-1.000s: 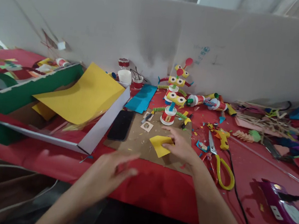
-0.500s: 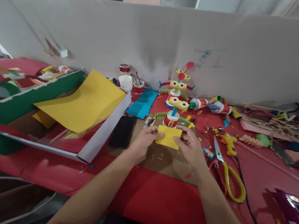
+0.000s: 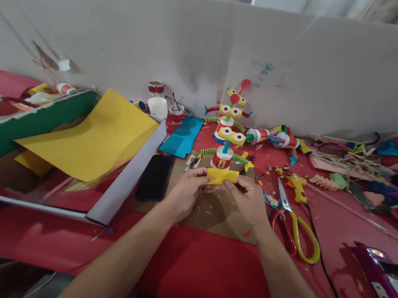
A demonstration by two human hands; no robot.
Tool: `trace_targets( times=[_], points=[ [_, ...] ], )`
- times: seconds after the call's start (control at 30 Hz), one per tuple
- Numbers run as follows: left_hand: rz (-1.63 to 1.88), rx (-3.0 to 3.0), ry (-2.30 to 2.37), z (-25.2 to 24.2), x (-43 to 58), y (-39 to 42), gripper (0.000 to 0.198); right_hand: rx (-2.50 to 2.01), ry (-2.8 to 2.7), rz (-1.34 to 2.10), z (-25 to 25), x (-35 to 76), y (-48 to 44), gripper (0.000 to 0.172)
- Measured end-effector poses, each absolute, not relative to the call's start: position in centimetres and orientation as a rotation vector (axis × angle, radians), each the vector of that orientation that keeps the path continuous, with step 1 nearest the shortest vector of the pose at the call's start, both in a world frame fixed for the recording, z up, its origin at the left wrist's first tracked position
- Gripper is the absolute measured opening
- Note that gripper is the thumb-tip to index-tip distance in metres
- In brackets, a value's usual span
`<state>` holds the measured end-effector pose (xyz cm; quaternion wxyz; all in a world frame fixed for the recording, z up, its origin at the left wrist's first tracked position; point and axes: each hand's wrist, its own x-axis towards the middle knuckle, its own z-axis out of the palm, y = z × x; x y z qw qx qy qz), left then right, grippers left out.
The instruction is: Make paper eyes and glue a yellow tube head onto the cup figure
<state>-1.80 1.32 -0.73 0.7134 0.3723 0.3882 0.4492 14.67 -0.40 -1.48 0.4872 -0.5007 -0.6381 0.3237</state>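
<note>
Between my hands is a small piece of yellow paper (image 3: 222, 175), curled over lengthwise. My left hand (image 3: 191, 187) pinches its left end, and my right hand (image 3: 244, 194) grips the right end with the thumb on the near side. Just behind the paper stands a paper-cup figure (image 3: 221, 158) with green pleated arms and a yellow eyed head. Under my hands lies a brown cardboard mat (image 3: 208, 218) with small yellow scraps on it. Part of my fingers is hidden behind the paper.
A box (image 3: 126, 174) with a large yellow sheet (image 3: 94, 141) stands left, beside a black phone (image 3: 154, 177). Blue paper (image 3: 183, 136) lies behind. To the right are scissors (image 3: 285, 198), a yellow glue gun (image 3: 298, 186) with its cord, and a purple device (image 3: 382, 278). More cup figures stand at the back.
The yellow paper was nearly flat and is now bent into a curl between my fingers. The whole view has shifted slightly, with things appearing further left.
</note>
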Motion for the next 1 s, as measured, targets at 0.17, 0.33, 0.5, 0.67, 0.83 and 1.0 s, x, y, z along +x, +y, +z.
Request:
trace_targets(
  times=[0.17,0.33,0.5,0.67,0.83,1.0],
  points=[
    [1.065,0.699,0.865,-0.2,-1.6,1.0,0.015,-1.193,-1.207,0.956,-1.8,13.7,-0.6,0.017],
    [1.156,0.845,0.799,0.1,-1.6,0.5,0.036,-1.193,-1.176,0.982,-2.6,13.6,-0.5,0.023],
    [1.221,0.921,0.9,0.0,-1.1,0.3,0.043,-1.25,-1.229,0.912,-2.4,13.6,-0.7,0.02],
    [1.251,0.869,0.969,0.0,-0.8,0.3,0.037,-1.186,-1.187,0.977,-2.0,13.4,-1.0,0.017],
    [1.256,0.842,0.977,0.1,-0.7,0.4,0.037,-1.199,-1.166,0.962,-1.5,13.4,-1.1,0.017],
    [1.261,0.843,0.986,0.1,-0.7,0.4,0.036,-1.159,-1.064,0.981,-0.9,13.4,-1.0,0.033]
  ],
)
